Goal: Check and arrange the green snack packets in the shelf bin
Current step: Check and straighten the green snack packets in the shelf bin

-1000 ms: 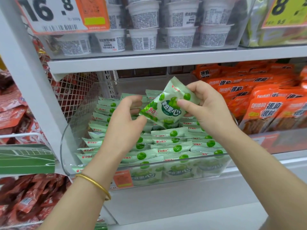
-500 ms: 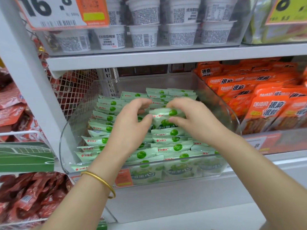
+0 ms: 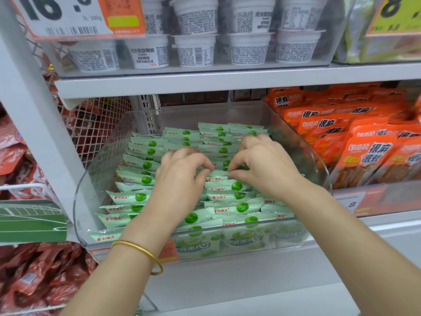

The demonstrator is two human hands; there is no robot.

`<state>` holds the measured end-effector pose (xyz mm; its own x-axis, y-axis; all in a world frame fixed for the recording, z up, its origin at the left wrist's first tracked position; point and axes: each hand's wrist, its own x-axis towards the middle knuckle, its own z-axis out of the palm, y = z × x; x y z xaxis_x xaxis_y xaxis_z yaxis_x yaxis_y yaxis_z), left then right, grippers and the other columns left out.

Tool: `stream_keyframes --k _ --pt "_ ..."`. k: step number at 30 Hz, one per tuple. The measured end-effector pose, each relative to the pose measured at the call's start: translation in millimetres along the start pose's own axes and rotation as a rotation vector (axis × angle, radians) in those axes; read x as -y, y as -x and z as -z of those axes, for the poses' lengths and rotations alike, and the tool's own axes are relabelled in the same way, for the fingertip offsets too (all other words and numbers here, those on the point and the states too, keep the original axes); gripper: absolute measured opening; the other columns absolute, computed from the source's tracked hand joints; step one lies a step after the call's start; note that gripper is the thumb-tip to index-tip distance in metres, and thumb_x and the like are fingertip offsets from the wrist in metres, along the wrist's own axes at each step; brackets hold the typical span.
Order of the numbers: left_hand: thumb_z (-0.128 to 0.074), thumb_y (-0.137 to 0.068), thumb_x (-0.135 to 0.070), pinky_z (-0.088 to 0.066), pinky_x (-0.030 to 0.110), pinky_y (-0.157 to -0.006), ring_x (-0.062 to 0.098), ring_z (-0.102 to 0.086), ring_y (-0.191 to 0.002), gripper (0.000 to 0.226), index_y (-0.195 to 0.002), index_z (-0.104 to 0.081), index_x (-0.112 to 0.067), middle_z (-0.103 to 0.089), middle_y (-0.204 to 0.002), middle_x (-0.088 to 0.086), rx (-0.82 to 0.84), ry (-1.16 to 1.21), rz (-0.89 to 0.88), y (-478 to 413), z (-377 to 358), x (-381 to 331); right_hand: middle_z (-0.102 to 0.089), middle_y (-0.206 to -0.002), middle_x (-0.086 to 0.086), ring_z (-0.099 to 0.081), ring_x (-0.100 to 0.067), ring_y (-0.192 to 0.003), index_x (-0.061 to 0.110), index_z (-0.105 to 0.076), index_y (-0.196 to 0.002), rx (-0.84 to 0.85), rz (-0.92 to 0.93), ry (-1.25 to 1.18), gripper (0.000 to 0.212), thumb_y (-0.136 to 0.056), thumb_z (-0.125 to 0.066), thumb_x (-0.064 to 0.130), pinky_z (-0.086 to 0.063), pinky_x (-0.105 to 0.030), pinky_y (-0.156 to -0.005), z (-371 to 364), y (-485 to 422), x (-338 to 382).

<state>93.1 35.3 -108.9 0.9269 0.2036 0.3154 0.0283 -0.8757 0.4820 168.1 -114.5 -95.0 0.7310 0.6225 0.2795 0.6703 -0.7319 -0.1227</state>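
- Left hand (image 3: 180, 181) and right hand (image 3: 265, 166): both pinching the top edge of one green packet (image 3: 218, 176), mid-bin.
- Clear shelf bin (image 3: 320, 169): packet rows (image 3: 141, 197) stand edge-up, near to far.

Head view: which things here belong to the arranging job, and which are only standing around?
Belong to the job: green snack packets, clear bin, left hand and right hand, both pinching the middle packet.
Only standing around: white cups, orange packets, red packets, price tag.
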Motion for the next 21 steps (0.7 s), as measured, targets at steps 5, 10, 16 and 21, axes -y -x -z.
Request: stream_keyframes --k 5,10,16,21 --pt "-0.056 -0.092 -0.022 -0.022 0.03 -0.103 0.017 -0.029 -0.127 0.014 -0.096 -0.069 -0.027 -0.049 -0.133 -0.006 0.017 -0.016 0.01 -2.5 3.2 -0.4 -0.047 -0.089 0.005 -0.043 -0.021 -0.102 0.027 -0.074 -0.092 -0.09 -0.054 -0.151 0.017 -0.085 -0.064 0.038 -0.04 -0.036 -0.089 -0.3 -3.9 -3.4" --pt "-0.06 -0.09 -0.021 -0.02 0.029 -0.104 0.018 -0.028 -0.129 0.014 -0.086 -0.068 -0.032 -0.048 -0.134 -0.003 0.042 0.015 0.025 -5.6 7.0 0.4 -0.053 -0.091 0.005 -0.045 -0.024 -0.105 0.028 -0.074 -0.089 -0.095 -0.073 -0.106 0.013 -0.084 -0.066 0.037 -0.041 -0.038 -0.092 0.7 -13.0 -5.5" --pt "-0.061 -0.089 -0.022 -0.02 0.029 -0.104 0.021 -0.029 -0.13 0.014 -0.084 -0.068 -0.034 -0.048 -0.133 -0.002 0.054 -0.006 -0.004 -7.7 6.8 3.5 -0.045 -0.088 0.012 -0.04 -0.023 -0.11 0.031 -0.073 -0.093 0.011 -0.044 -0.031 0.013 -0.085 -0.065 0.036 -0.036 -0.032 -0.083 0.2 -18.9 -1.2" --pt "-0.061 -0.089 -0.02 -0.019 0.029 -0.105 0.02 -0.028 -0.13 0.016 -0.086 -0.069 -0.033 -0.048 -0.135 -0.002 0.054 -0.021 -0.01 -8.5 6.1 5.5 -0.056 -0.097 0.01 -0.041 -0.022 -0.111 0.025 -0.072 -0.089 0.005 -0.014 0.022 0.015 -0.089 -0.058 0.027 -0.031 -0.034 -0.082 -4.0 -19.1 2.6"
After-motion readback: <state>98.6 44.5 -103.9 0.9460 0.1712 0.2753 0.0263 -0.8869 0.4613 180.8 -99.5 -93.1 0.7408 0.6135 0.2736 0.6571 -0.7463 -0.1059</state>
